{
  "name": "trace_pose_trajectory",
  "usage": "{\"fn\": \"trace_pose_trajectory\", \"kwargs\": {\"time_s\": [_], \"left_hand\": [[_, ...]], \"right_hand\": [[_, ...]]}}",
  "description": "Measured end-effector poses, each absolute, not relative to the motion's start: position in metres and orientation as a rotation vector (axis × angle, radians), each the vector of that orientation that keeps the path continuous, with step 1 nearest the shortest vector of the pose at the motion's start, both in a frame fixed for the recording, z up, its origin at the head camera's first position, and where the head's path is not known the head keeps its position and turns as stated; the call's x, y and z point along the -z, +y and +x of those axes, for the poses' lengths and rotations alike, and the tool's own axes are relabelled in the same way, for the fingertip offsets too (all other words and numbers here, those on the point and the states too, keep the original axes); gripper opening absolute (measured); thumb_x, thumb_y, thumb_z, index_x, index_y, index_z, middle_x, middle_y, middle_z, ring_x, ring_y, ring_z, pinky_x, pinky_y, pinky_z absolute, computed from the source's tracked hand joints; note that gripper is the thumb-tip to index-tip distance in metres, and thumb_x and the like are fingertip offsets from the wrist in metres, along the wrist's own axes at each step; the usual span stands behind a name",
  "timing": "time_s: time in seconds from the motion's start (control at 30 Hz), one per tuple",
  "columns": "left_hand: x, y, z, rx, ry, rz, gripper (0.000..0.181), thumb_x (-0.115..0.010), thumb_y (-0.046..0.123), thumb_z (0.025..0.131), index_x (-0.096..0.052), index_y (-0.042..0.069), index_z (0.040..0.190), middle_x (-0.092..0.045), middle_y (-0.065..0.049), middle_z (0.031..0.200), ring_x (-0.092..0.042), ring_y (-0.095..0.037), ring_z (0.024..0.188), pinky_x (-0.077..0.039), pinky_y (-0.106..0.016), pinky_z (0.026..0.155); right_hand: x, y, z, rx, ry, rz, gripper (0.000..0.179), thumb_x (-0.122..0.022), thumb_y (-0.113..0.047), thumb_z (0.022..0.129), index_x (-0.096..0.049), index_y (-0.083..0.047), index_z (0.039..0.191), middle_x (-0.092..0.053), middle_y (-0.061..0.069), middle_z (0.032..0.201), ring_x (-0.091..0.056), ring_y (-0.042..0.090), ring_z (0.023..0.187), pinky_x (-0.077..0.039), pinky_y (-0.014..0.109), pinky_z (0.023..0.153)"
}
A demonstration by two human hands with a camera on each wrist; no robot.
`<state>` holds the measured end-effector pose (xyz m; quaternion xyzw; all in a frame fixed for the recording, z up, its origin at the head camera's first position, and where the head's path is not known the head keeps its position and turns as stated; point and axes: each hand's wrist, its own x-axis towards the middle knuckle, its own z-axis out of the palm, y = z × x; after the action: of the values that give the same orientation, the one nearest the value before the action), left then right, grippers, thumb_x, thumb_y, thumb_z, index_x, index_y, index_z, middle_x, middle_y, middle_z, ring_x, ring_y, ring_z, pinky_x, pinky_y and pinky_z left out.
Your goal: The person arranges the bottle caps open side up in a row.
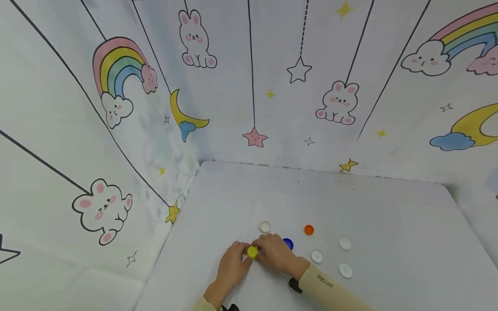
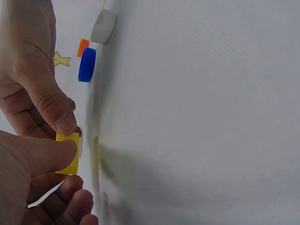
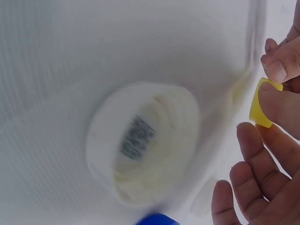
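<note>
A small yellow bottle cap (image 1: 252, 252) is between the two hands over the near part of the table. The left hand (image 1: 232, 267) pinches it from the left, thumb across its side in the left wrist view. From the right, the right hand (image 1: 277, 255) pinches the same cap (image 3: 260, 105), its other fingers loosely bent in the right wrist view. A blue cap (image 1: 288, 243) lies just behind the right hand, partly covered by it. Near the right wrist camera, a white cap (image 3: 140, 145) shows its hollow side with dark print inside.
On the white table (image 1: 389, 224) lie a clear whitish cap (image 1: 265, 226), an orange cap (image 1: 309, 230) and several white caps (image 1: 345, 271) right of the right hand. A black wrist piece (image 1: 295, 285) sits under the right sleeve. Printed cloth walls rise behind and at both sides.
</note>
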<state>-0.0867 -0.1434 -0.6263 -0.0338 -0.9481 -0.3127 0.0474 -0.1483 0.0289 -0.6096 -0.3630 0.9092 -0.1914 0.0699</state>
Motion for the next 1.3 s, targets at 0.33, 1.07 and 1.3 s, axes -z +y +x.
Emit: {"fn": "trace_pose_trajectory", "kwargs": {"time_s": [0.33, 1.07, 1.3], "left_hand": [[0.603, -0.142, -0.087, 0.977, -2.822, -0.129, 0.031, -0.079, 0.019, 0.081, -0.067, 0.01, 0.108, -0.059, 0.003, 0.088, -0.05, -0.005, 0.07, -0.042, -0.02, 0.059], [0.596, -0.142, -0.086, 1.025, -2.795, -0.114, 0.033, -0.076, 0.017, 0.085, -0.069, 0.005, 0.114, -0.068, 0.005, 0.091, -0.05, 0.0, 0.067, -0.041, -0.019, 0.057], [0.597, -0.141, -0.085, 1.071, -2.77, -0.101, 0.033, -0.074, 0.015, 0.087, -0.068, 0.003, 0.117, -0.068, 0.004, 0.089, -0.051, 0.0, 0.067, -0.041, -0.019, 0.057]], "right_hand": [[0.589, 0.034, -0.148, 0.704, 2.734, -1.093, 0.033, -0.075, -0.028, 0.087, -0.068, -0.02, 0.118, -0.064, -0.011, 0.096, -0.059, 0.009, 0.087, -0.049, 0.03, 0.082], [0.583, 0.037, -0.143, 0.897, 2.74, -1.173, 0.039, -0.071, -0.022, 0.091, -0.061, -0.012, 0.127, -0.068, -0.005, 0.105, -0.065, 0.014, 0.091, -0.052, 0.032, 0.084], [0.585, 0.036, -0.143, 0.911, 2.757, -1.178, 0.029, -0.067, -0.021, 0.093, -0.064, -0.013, 0.121, -0.067, -0.006, 0.104, -0.061, 0.006, 0.086, -0.052, 0.026, 0.079]]}}
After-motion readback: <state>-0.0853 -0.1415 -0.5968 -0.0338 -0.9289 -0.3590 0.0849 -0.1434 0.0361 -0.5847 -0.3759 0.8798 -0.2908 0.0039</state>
